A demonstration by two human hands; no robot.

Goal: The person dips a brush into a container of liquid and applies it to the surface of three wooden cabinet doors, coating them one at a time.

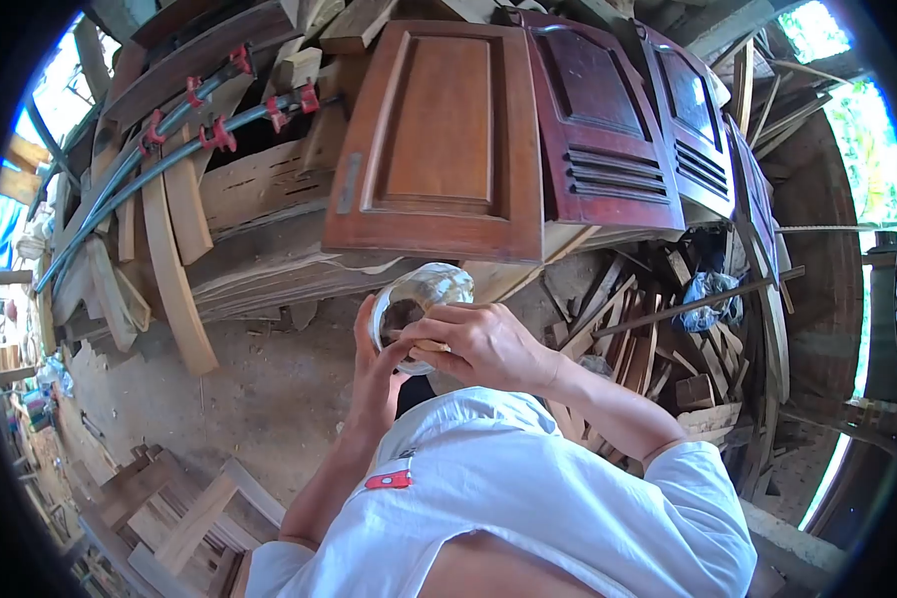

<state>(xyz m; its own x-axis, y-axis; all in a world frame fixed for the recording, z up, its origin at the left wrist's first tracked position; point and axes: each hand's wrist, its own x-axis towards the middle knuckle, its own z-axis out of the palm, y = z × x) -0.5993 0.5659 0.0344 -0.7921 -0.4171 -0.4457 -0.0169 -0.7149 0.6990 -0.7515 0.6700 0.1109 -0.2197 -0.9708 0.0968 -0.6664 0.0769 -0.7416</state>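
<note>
From my end I count one tub [445, 284], held below the brown door by the left hand [372, 371], fingers wrapped around its side. The right hand's [483, 344] fingers bend together at its mouth; I can't tell what they pinch. Beyond, I see at least four doors [435, 130] and two clamps [217, 135].
</note>
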